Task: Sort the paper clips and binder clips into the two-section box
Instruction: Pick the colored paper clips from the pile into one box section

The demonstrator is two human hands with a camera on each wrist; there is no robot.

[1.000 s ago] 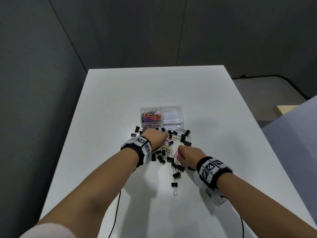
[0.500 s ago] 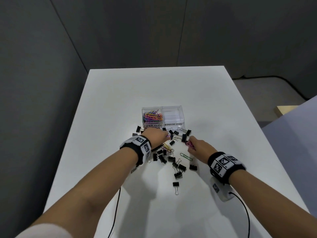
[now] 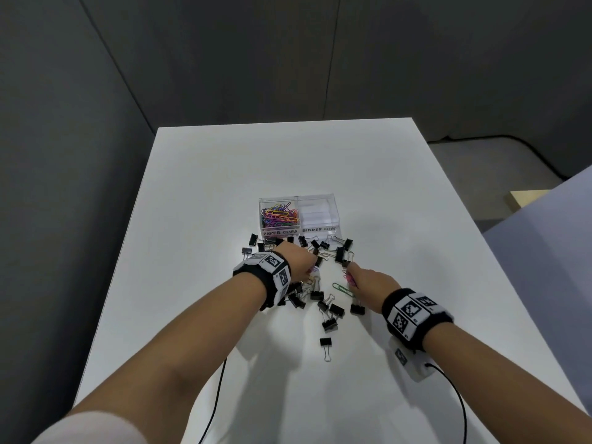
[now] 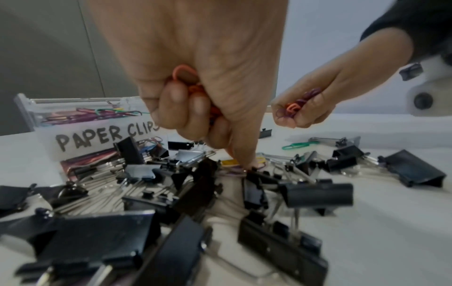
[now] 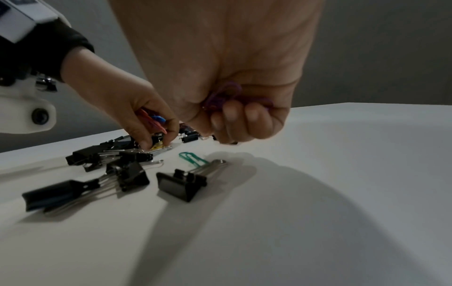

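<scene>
Left grip (image 4: 195, 81) beside "PAPER CLIPS" box (image 4: 97, 135)

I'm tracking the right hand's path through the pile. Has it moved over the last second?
Yes. The right hand has shifted away from the person and to their right, ending closer to the two-section box, clear of the green paper clip.

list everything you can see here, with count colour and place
two-section box: one, clear, mid-table, labelled PAPER CLIPS and BINDER CLIPS
paper clips in box: many, mixed colours, left section; right section looks empty
binder clips: many, black, scattered on the table in front of the box
green paper clip: one, loose on the table by the right hand
table: one, white
cables: two, black, near edge
left hand: grips orange and red paper clips, fingertip down in the pile
right hand: grips purple and pink paper clips
</scene>
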